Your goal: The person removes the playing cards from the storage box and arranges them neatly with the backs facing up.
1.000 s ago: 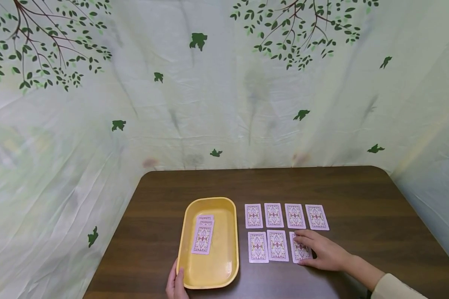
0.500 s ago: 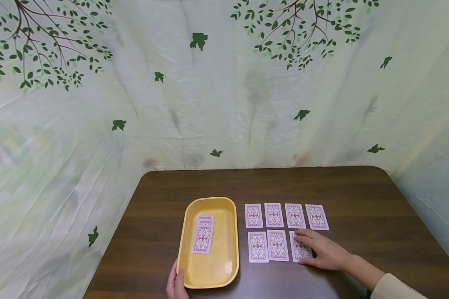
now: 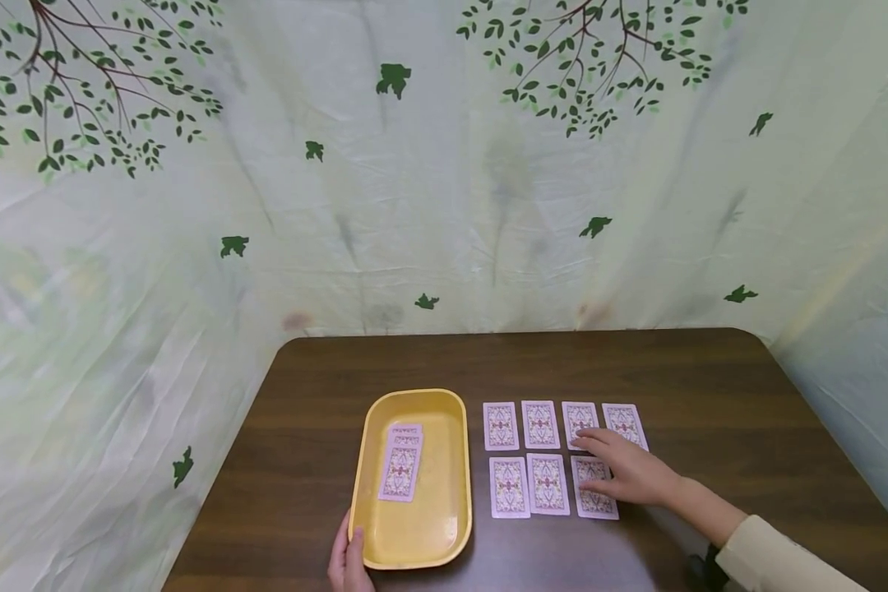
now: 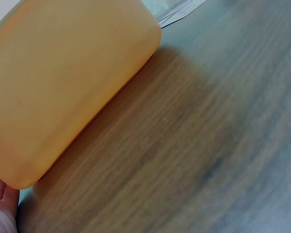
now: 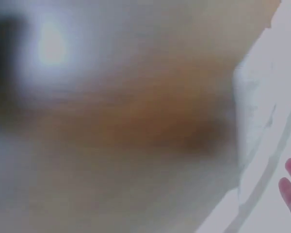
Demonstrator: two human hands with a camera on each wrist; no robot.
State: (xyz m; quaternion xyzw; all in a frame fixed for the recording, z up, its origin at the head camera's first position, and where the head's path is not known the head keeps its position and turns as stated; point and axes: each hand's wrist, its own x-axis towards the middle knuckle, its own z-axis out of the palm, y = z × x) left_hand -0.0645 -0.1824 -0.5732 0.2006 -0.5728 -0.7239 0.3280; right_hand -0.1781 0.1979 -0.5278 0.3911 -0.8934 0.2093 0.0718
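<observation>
My left hand (image 3: 350, 557) grips the near left corner of a yellow plastic tray (image 3: 418, 530), its thumb over the rim. Inside the tray two patterned playing cards (image 3: 400, 473) overlap, backs up. In the left wrist view the outer wall of the tray (image 4: 72, 73) fills the upper left, with part of the left hand (image 4: 1, 208) under its corner. My right hand (image 3: 632, 473) hovers with spread fingers above the right end of two card rows. Its thumb overlaps the near row's right card (image 3: 595, 503); its fingertips overlap a far-row card (image 3: 577, 418).
More face-down cards lie right of the tray: a far row ending with a tilted card (image 3: 625, 421), and a near row with a left card (image 3: 509, 487) and a middle card (image 3: 548, 485). The brown table (image 3: 326, 370) meets a leaf-printed curtain (image 3: 488, 205) behind.
My right hand has come off the near row's right card and moved up and away from me, over the far row. That card still lies in place; the left hand and tray hold still.
</observation>
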